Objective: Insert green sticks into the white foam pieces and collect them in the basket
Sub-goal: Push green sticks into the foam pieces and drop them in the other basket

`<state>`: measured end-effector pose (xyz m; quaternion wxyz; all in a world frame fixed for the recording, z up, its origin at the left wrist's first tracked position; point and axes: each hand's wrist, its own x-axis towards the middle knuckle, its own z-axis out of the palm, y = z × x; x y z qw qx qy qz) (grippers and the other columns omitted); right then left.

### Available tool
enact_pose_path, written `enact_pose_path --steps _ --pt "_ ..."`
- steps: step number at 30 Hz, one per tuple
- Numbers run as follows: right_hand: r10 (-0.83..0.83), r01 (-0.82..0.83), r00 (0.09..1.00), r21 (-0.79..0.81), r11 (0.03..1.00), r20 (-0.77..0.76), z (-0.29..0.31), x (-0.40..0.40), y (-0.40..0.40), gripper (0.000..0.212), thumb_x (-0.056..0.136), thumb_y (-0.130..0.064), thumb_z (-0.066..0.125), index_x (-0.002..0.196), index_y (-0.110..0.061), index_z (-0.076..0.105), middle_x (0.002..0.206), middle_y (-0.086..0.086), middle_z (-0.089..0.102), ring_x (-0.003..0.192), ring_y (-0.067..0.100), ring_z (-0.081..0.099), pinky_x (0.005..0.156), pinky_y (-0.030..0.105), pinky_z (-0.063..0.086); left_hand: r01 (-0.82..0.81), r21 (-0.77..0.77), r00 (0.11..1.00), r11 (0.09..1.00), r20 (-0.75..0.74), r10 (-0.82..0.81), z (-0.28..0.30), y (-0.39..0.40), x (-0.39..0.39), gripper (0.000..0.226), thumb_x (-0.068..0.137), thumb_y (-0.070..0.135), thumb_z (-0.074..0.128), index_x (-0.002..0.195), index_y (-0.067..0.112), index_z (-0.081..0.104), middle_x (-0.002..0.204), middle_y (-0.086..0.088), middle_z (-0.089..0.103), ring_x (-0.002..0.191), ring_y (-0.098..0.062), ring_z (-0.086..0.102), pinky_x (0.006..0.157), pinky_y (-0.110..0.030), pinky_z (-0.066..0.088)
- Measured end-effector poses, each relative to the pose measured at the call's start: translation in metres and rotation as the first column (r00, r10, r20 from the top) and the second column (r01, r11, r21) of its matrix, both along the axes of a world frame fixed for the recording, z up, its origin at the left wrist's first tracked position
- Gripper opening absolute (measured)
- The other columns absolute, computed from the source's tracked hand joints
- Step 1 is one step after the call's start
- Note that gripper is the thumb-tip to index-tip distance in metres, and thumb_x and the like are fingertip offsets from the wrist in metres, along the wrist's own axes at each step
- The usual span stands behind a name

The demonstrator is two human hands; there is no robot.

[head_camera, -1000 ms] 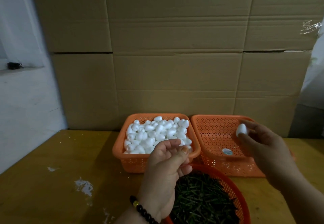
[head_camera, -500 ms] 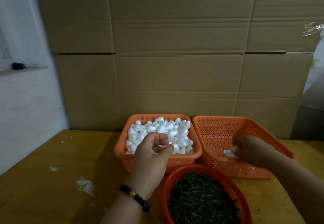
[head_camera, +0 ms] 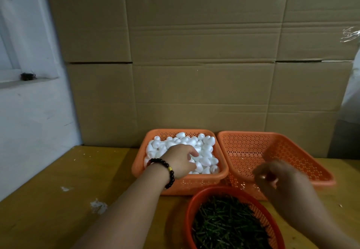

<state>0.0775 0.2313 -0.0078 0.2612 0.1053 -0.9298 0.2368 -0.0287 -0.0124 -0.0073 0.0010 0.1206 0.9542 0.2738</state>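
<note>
White egg-shaped foam pieces (head_camera: 206, 147) fill the left orange basket (head_camera: 139, 164). My left hand (head_camera: 180, 160), a dark bead bracelet on its wrist, reaches into that pile with fingers curled down among the pieces; the fingertips are hidden. The right orange basket (head_camera: 251, 147) shows no foam piece in its visible part. My right hand (head_camera: 272, 178) is blurred over that basket's front wall, fingers loosely curled, with nothing seen in it. Green sticks (head_camera: 228, 224) lie heaped in a round red basket (head_camera: 189, 209) at the front.
The baskets stand on a yellow-brown wooden table (head_camera: 58, 200) with white scuffs (head_camera: 98, 207). A wall of stacked cardboard boxes (head_camera: 194, 73) rises right behind the baskets. A white wall (head_camera: 29, 122) with a ledge borders the left.
My left hand dropped from above the red basket into the foam pile. My right hand carried a foam piece into the right basket, then pulled back toward me without it.
</note>
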Motion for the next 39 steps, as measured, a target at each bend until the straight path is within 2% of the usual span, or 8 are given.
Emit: enact_pose_path --steps 5,8,13,17,25,30,34,39 --pt "0.061 -0.185 0.929 0.314 0.931 0.365 -0.017 0.032 -0.025 0.038 0.078 -0.067 0.053 0.113 -0.053 0.054 0.127 -0.035 0.043 0.121 -0.008 0.042 0.107 0.025 0.014 0.012 -0.297 0.981 0.955 -0.182 -0.069 -0.007 0.010 -0.017 0.030 0.088 0.039 0.060 0.118 0.043 0.058 0.152 0.013 0.031 0.146 -0.016 0.012 0.119 -0.045 -0.003" --pt "-0.034 -0.129 0.947 0.472 0.872 0.320 -0.013 0.039 -0.033 0.045 0.063 -0.082 0.037 0.091 -0.059 0.063 0.096 -0.031 0.061 0.095 -0.001 0.065 0.114 0.033 -0.011 0.025 -0.351 0.985 0.936 -0.151 -0.082 -0.005 0.015 -0.018 0.027 0.085 0.048 0.061 0.112 0.045 0.060 0.156 0.010 0.022 0.147 -0.021 0.008 0.117 -0.051 0.000" --pt "0.044 -0.249 0.896 0.416 0.875 0.443 -0.042 0.032 -0.032 0.061 0.080 -0.074 0.030 0.137 -0.056 0.016 0.138 -0.026 0.029 0.135 0.003 0.025 0.114 0.030 0.014 0.040 -0.500 0.986 0.865 -0.121 -0.116 0.009 0.026 -0.012 0.025 0.086 0.041 0.061 0.109 0.033 0.065 0.142 0.004 0.038 0.139 -0.025 0.025 0.116 -0.052 0.013" --pt "0.048 -0.251 0.888 0.395 0.884 0.458 -0.036 0.030 -0.037 0.052 0.089 -0.059 0.043 0.137 -0.051 0.026 0.134 -0.025 0.034 0.133 0.001 0.027 0.111 0.033 -0.018 0.047 -0.605 0.984 0.794 -0.110 -0.143 0.020 0.033 -0.006 0.026 0.090 0.039 0.061 0.115 0.032 0.064 0.152 -0.001 0.028 0.141 -0.028 0.020 0.117 -0.050 0.012" --pt "0.122 -0.287 0.892 0.338 0.896 0.435 -0.039 0.031 -0.036 0.043 0.091 -0.053 0.046 0.132 -0.045 0.037 0.131 -0.023 0.037 0.128 0.000 0.033 0.111 0.024 0.020 0.087 -0.628 0.985 0.773 -0.064 -0.163 0.011 0.027 -0.017 0.023 0.087 0.046 0.061 0.108 0.039 0.065 0.146 0.002 0.029 0.135 -0.034 0.026 0.112 -0.056 0.017" --pt "0.115 -0.270 0.903 0.339 0.901 0.413 -0.041 0.033 -0.036 0.039 0.089 -0.052 0.048 0.127 -0.043 0.043 0.127 -0.024 0.042 0.125 -0.001 0.037 0.109 0.024 0.019 0.048 -0.472 0.975 0.880 -0.170 -0.145 0.007 0.015 -0.025 0.031 0.083 0.041 0.059 0.114 0.045 0.058 0.139 0.012 0.042 0.125 -0.023 0.043 0.098 -0.043 0.025" --pt "0.122 -0.275 0.912 0.362 0.890 0.393 -0.041 0.034 -0.036 0.037 0.090 -0.053 0.044 0.125 -0.042 0.043 0.124 -0.026 0.043 0.123 -0.004 0.036 0.108 0.023 0.019 0.090 0.021 0.964 0.996 -0.254 -0.081 0.005 0.005 -0.013 0.029 0.081 0.019 0.065 0.108 0.029 0.065 0.111 0.007 0.056 0.092 -0.002 0.057 0.087 -0.024 0.047" --pt "0.122 -0.284 0.909 0.378 0.881 0.399 -0.040 0.033 -0.036 0.038 0.091 -0.054 0.042 0.127 -0.040 0.042 0.125 -0.023 0.043 0.124 -0.001 0.036 0.109 0.025 0.019 0.135 0.555 0.905 0.821 -0.406 0.126 -0.002 0.019 0.049 0.031 0.076 0.007 0.074 0.085 0.035 0.065 0.082 0.016 0.061 0.071 0.006 0.059 0.064 -0.007 0.045"
